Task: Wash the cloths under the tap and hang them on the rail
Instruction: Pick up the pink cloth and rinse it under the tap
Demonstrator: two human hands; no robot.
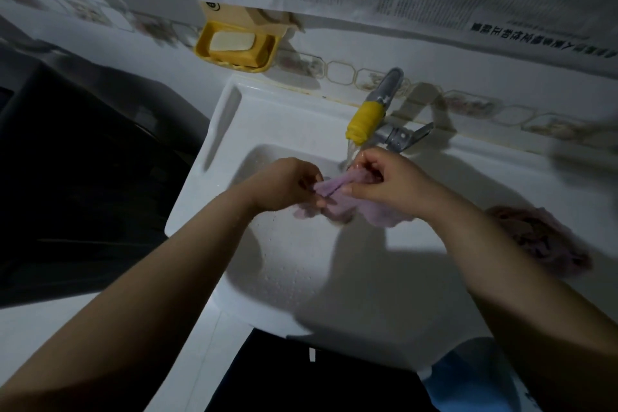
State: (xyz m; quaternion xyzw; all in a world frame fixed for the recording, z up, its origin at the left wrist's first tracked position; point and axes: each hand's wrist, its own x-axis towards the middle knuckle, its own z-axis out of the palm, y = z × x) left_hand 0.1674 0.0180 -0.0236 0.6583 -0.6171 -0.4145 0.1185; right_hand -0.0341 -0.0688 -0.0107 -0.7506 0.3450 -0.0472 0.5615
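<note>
Both forearms reach over the sink point(214, 130), where left hand point(284, 184) and right hand point(388, 182) each pinch the purple cloth point(337, 202) in closed fingers, its long axis stretched between them beneath the running tap point(363, 120), right hand nearer the stream; a second cloth point(541, 237) lies on the rim to the right.

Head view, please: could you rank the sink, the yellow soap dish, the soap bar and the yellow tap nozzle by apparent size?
1. sink
2. yellow soap dish
3. soap bar and yellow tap nozzle: these look alike, so I leave them unranked.
</note>
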